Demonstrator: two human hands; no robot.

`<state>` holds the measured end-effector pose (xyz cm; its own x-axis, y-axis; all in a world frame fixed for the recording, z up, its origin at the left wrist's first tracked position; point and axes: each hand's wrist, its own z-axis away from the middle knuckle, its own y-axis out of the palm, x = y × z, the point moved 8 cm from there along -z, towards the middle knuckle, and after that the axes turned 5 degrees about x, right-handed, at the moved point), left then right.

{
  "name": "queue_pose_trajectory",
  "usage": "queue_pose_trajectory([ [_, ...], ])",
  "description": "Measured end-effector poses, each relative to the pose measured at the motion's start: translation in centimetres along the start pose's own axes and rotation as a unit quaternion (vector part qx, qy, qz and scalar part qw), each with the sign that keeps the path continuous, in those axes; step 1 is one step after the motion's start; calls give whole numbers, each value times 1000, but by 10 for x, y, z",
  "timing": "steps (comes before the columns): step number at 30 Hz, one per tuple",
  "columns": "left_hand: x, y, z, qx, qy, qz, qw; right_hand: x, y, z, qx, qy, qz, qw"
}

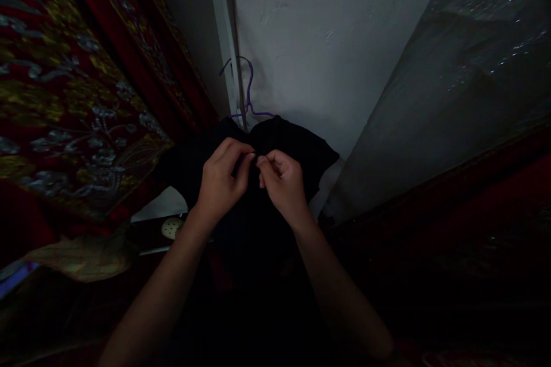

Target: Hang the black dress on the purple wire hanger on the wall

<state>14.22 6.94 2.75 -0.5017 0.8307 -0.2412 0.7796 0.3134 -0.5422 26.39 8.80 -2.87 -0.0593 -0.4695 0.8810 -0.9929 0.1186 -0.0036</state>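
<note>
A dark shirt (284, 137) hangs on a purple wire hanger (249, 89) against the wall. At the upper front of the shirt, just under the collar, my left hand (226, 175) pinches the dark cloth between thumb and forefinger. Close beside it, my right hand (282, 180) has its thumb pressed to its curled fingers on the same part of the shirt. The fingertips of both hands nearly meet. Any button or small part between them is too dark to make out.
Red fabric with gold and silver embroidery (86, 97) fills the left side. A pale wall (322, 40) stands behind the hanger, with clear plastic sheeting (473, 57) at right. Lower left are a cream perforated round object (171, 228) and a tan cloth (86, 258).
</note>
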Motion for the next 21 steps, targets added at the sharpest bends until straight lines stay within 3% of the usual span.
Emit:
queue_pose_trajectory([
  [3, 4, -21, 2, -78, -27, -21, 996, -42, 1, 4, -3, 53, 72, 996],
  [6, 39, -68, 12, -217, -124, 3, 968, -91, 7, 25, 17, 146, 78, 986],
  [8, 81, -98, 28, -303, -225, 98, 921, -110, 13, 47, 19, 188, 31, 982],
  [10, 126, -111, 56, -375, -327, 252, 830, -116, 21, 70, 17, 210, -22, 977],
  [11, 142, -111, 70, -382, -358, 297, 799, -114, 25, 80, 17, 218, -45, 975],
  [13, 163, -100, 102, -374, -407, 354, 754, -105, 33, 96, 23, 227, -81, 970],
  [15, 172, -74, 144, -352, -456, 390, 718, -93, 37, 105, 27, 231, -107, 967],
  [16, 173, -57, 168, -351, -478, 403, 698, -87, 37, 107, 26, 231, -116, 966],
  [19, 164, 4, 229, -349, -515, 511, 593, -76, 29, 110, 13, 229, -135, 964],
  [21, 151, 28, 242, -349, -483, 553, 582, -73, 20, 111, -8, 224, -142, 964],
])
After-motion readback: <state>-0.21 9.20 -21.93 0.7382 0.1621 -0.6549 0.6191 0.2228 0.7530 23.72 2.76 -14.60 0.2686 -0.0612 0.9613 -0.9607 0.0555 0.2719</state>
